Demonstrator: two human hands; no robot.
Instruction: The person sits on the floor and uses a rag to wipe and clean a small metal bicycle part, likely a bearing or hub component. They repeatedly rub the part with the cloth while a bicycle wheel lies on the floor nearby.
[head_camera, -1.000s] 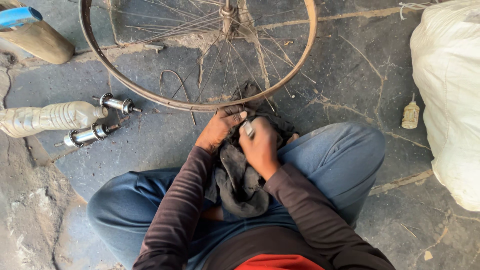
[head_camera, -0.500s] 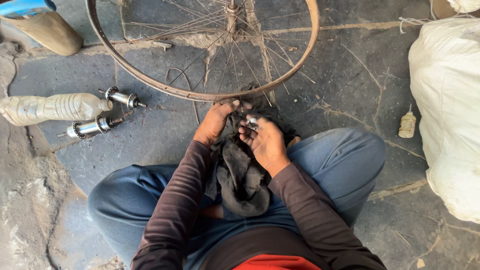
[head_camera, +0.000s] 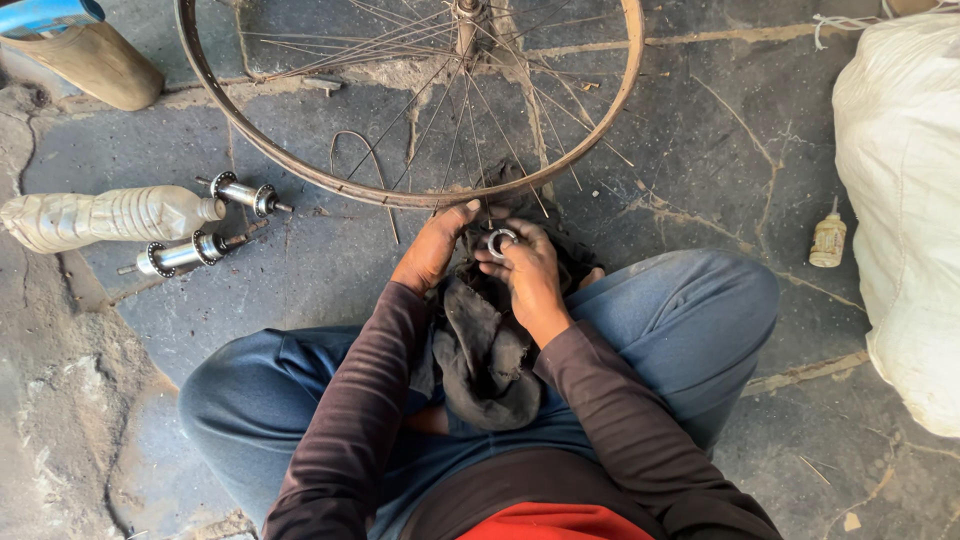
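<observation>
I sit cross-legged on a cracked concrete floor. My right hand (head_camera: 525, 275) pinches a small shiny metal ring (head_camera: 499, 241) between its fingertips. A dark greasy rag (head_camera: 485, 345) hangs from my hands down over my lap. My left hand (head_camera: 432, 248) grips the rag's upper end, right next to the ring. Both hands are just below the near rim of a spoked bicycle wheel (head_camera: 400, 190) that lies flat on the floor in front of me.
Two metal wheel hubs (head_camera: 245, 193) (head_camera: 180, 254) lie at the left beside a clear plastic bottle (head_camera: 105, 215). A small oil bottle (head_camera: 828, 238) stands at the right near a big white sack (head_camera: 905, 210). A bent wire (head_camera: 360, 160) lies under the rim.
My hands have shifted slightly up toward the wheel rim. The right hand has turned so the metal ring now shows at its fingertips. The camera has tilted a little.
</observation>
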